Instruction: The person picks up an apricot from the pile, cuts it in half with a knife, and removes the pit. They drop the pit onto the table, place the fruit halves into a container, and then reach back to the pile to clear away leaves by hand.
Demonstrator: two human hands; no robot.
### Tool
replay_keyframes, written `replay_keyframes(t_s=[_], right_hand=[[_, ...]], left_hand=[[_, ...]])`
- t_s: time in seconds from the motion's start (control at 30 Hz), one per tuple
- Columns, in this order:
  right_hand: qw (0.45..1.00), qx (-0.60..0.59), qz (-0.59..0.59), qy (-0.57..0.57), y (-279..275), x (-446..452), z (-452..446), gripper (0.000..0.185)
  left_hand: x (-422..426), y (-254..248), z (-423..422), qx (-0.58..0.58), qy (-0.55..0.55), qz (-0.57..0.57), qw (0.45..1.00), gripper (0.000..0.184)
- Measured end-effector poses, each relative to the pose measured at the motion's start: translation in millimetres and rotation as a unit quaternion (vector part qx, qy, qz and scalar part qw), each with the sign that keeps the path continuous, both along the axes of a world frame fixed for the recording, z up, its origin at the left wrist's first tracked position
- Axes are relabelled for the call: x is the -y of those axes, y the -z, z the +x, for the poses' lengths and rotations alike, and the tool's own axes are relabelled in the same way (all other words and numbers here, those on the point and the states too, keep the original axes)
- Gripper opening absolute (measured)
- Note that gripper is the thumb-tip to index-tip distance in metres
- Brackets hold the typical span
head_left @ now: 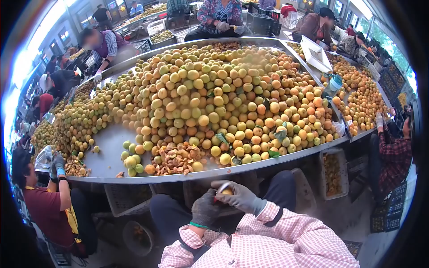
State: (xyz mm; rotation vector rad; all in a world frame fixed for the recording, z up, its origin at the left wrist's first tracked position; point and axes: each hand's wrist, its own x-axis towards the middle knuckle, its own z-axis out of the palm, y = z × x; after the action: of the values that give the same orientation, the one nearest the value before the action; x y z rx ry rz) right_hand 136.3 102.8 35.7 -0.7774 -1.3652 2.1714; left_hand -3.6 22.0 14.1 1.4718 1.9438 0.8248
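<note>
In the head view, my left hand (204,209), in a dark grey glove with a green cuff edge, is closed round a small tool with a red part, mostly hidden by the fingers. My right hand (241,196), in a lighter grey glove, grips a yellow-orange fruit (227,190) against it. Both hands meet above my lap, just below the metal table's front edge (196,175). Beyond them lies a pile of torn fruit pieces (178,158), with a large heap of yellow and orange fruits (192,98) behind it.
A green-lidded bottle (333,85) and white tray (315,53) stand at the right. Crates (333,174) and a bucket (137,238) are under and below the table. Co-workers sit at left (49,210), right (395,156) and across (219,18).
</note>
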Motion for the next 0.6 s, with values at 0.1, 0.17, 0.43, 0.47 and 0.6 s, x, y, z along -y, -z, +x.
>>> replay_keyframes(t_s=[0.1,0.17,0.43,0.47,0.6], right_hand=[[0.995,0.033,-0.02,0.091,-1.1,6.6,10.8,0.023],[0.982,0.047,-0.129,0.132,0.9,-0.3,25.9,0.024],[0.969,-0.105,-0.214,0.059,-22.7,7.8,68.6,0.039],[0.98,-0.081,-0.181,0.029,-18.5,12.4,73.5,0.04],[0.952,-0.128,-0.263,0.094,-19.9,32.3,61.2,0.051]], left_hand=[[6.3,-22.6,14.5,-0.007,0.083,-0.035,0.996,0.042],[13.5,-12.7,19.3,0.077,0.107,-0.046,0.99,0.047],[2.6,-44.9,12.4,0.301,0.079,-0.067,0.948,0.022],[3.8,-50.7,14.1,0.2,0.096,-0.046,0.974,0.025],[8.7,-51.2,20.0,-0.089,0.098,0.022,0.991,0.027]])
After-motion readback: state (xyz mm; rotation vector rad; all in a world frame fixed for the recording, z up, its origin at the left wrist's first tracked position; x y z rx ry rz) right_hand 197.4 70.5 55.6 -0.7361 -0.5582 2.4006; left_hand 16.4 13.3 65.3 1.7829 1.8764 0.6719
